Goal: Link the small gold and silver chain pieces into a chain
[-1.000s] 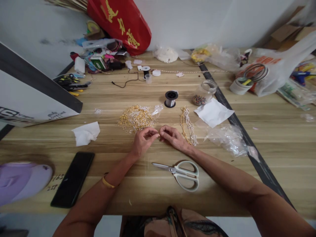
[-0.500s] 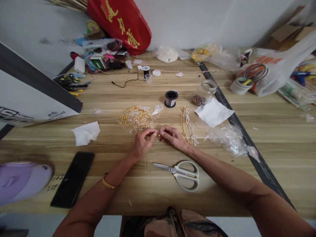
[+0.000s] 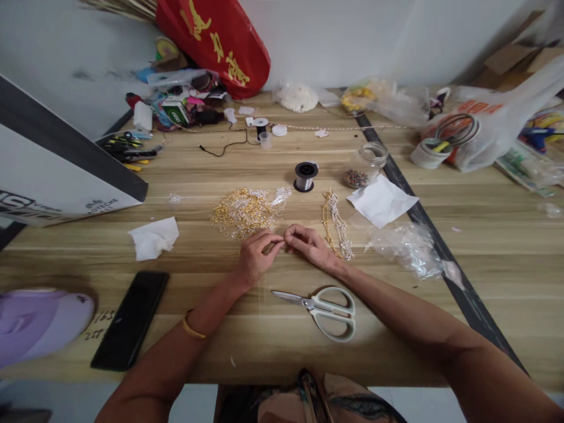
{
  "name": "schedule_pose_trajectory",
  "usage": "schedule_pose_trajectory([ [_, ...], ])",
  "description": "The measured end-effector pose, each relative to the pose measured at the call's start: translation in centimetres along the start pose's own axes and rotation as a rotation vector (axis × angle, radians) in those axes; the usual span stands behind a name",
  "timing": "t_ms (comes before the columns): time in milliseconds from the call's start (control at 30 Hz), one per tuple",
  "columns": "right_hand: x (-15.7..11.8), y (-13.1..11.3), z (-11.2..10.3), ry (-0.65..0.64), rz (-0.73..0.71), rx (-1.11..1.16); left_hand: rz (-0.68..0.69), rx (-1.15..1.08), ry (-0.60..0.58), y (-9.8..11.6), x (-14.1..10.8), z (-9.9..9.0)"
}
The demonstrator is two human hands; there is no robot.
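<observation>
My left hand (image 3: 259,254) and my right hand (image 3: 308,244) meet at the fingertips over the middle of the table, each closed in a pinch. Whatever lies between the fingers is too small to make out. Just beyond the left hand is a heap of gold and silver beads and rings (image 3: 244,211). To the right of my right hand lie a gold chain (image 3: 326,220) and a silver chain (image 3: 340,229). Scissors (image 3: 321,308) with pale handles rest near my wrists, blades pointing left. A black spool of clear thread (image 3: 305,177) stands beyond the hands.
A glass jar of beads (image 3: 362,170), a white paper sheet (image 3: 382,201) and crumpled clear plastic (image 3: 409,247) sit to the right. On the left are a black phone (image 3: 130,320), a tissue (image 3: 154,238) and a large white box (image 3: 66,164). Bags and clutter line the wall.
The fingertips of my left hand have moved slightly right, closer to my right fingertips, and its thumb and fingers are nearer together. My right hand has hardly moved.
</observation>
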State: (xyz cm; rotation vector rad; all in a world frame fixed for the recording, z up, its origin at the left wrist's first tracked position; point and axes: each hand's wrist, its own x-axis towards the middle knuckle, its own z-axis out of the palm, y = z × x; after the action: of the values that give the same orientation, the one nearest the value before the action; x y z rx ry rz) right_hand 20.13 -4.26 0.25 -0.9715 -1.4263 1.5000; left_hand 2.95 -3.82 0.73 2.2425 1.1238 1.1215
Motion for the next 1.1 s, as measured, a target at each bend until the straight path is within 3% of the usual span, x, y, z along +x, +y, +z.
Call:
schedule_pose_trajectory([
  [333,-0.02,0.23,0.08,0.012,-0.027,-0.08,0.037,0.034,-0.019,0.03,-0.09,-0.05],
  [733,0.08,0.26,-0.03,0.042,-0.018,0.008,-0.257,-0.192,-0.058,0.34,0.46,-0.54],
  [1100,0.31,0.99,-0.05,0.053,-0.024,0.056,-0.243,-0.197,-0.031,0.29,0.48,-0.53],
])
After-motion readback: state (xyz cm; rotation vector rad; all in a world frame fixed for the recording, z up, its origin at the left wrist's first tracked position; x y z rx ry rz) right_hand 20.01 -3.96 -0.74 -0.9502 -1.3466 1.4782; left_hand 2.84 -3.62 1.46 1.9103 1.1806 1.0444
